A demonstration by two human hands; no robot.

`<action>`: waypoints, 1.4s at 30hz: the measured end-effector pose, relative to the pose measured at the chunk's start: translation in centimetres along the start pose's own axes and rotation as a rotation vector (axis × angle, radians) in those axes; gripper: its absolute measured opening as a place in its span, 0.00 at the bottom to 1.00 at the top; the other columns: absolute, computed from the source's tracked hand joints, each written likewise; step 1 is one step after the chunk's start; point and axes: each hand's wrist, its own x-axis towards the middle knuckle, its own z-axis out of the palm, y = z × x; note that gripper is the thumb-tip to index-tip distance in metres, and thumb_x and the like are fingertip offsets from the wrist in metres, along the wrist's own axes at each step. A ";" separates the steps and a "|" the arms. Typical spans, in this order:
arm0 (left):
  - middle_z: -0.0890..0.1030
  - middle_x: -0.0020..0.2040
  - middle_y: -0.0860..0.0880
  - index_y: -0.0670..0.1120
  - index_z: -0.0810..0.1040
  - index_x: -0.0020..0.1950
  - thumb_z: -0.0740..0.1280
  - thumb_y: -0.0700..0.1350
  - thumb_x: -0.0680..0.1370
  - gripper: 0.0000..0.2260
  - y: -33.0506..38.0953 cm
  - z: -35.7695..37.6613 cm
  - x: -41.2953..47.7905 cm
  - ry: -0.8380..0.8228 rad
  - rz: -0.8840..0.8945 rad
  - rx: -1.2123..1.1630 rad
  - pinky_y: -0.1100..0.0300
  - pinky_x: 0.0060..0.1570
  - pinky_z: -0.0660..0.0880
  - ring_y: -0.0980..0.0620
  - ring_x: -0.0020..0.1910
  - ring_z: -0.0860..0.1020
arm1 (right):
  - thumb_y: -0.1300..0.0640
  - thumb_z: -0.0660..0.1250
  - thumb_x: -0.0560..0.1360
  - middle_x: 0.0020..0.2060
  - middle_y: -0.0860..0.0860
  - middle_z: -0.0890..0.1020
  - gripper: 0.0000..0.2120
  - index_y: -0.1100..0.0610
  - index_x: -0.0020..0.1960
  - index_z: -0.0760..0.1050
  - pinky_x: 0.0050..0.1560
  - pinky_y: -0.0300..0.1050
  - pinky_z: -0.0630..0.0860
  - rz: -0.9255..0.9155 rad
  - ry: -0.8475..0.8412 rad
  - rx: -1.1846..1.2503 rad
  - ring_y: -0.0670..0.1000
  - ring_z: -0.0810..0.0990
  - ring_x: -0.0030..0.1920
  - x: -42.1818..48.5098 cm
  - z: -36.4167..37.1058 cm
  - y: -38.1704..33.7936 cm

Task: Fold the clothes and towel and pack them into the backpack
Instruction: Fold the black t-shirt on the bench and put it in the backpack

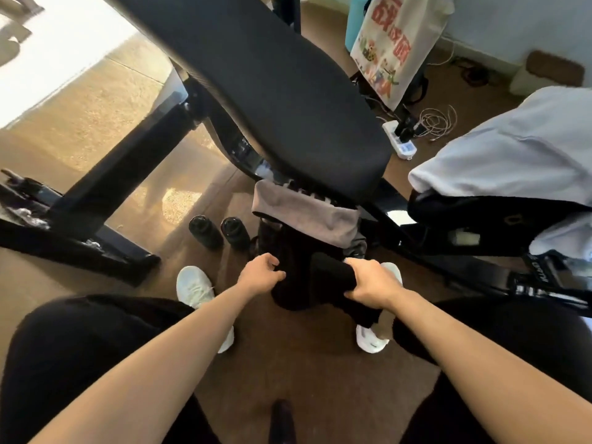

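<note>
A black backpack (290,283) stands on the floor between my feet, under the end of a padded bench. A grey folded towel (307,219) sticks out of its top. My left hand (261,275) grips the backpack's left rim. My right hand (371,282) is closed around a rolled black garment (330,274) at the bag's right side, its end reaching toward the opening. A light grey garment (512,149) lies on a black surface at the right.
The black padded bench (272,91) looms overhead with its frame (112,193) to the left. Two small black dumbbells (219,232) sit on the floor. A power strip with cables (407,136) and a printed tote bag (394,46) are at the back right.
</note>
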 end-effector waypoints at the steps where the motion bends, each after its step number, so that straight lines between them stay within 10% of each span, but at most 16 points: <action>1: 0.81 0.61 0.48 0.48 0.77 0.66 0.73 0.51 0.77 0.19 -0.4 0.6 1.1 0.030 -0.049 -0.071 0.49 0.64 0.76 0.47 0.60 0.79 | 0.49 0.71 0.66 0.49 0.49 0.84 0.15 0.40 0.48 0.69 0.52 0.53 0.79 -0.001 0.006 -0.006 0.58 0.82 0.54 1.1 0.1 0.1; 12: 0.79 0.66 0.48 0.47 0.70 0.73 0.72 0.48 0.78 0.25 -2.0 6.3 12.6 0.088 -0.214 -0.415 0.48 0.66 0.75 0.46 0.64 0.77 | 0.51 0.76 0.71 0.57 0.49 0.84 0.23 0.50 0.64 0.76 0.55 0.51 0.77 -0.138 0.197 0.120 0.57 0.81 0.60 11.7 -1.3 -1.0; 24: 0.75 0.72 0.47 0.46 0.70 0.76 0.55 0.43 0.83 0.20 -0.9 6.8 12.5 0.134 -0.426 -0.737 0.49 0.69 0.72 0.44 0.68 0.75 | 0.55 0.77 0.69 0.50 0.49 0.86 0.19 0.49 0.59 0.81 0.56 0.52 0.78 -0.096 0.414 0.304 0.54 0.83 0.53 13.8 -4.0 0.9; 28: 0.85 0.51 0.47 0.47 0.81 0.48 0.63 0.53 0.73 0.13 0.3 5.5 7.8 0.195 -0.455 -0.919 0.48 0.54 0.77 0.45 0.51 0.82 | 0.52 0.75 0.68 0.50 0.49 0.86 0.21 0.46 0.60 0.79 0.56 0.54 0.78 -0.071 0.431 0.303 0.56 0.83 0.54 13.5 -4.2 0.7; 37: 0.87 0.52 0.53 0.54 0.82 0.56 0.76 0.49 0.66 0.18 -2.1 5.1 1.1 0.055 -0.258 -0.653 0.46 0.61 0.79 0.50 0.53 0.85 | 0.53 0.72 0.71 0.52 0.54 0.85 0.19 0.45 0.61 0.77 0.56 0.55 0.78 0.043 0.512 0.325 0.62 0.81 0.56 12.3 -4.3 -0.5; 42: 0.87 0.52 0.52 0.54 0.81 0.56 0.76 0.42 0.74 0.13 -0.7 4.4 -1.3 0.047 -0.188 -0.673 0.47 0.60 0.80 0.51 0.52 0.85 | 0.54 0.72 0.72 0.54 0.51 0.84 0.19 0.48 0.62 0.74 0.55 0.55 0.78 -0.319 0.272 0.083 0.59 0.82 0.57 10.4 -1.1 -3.3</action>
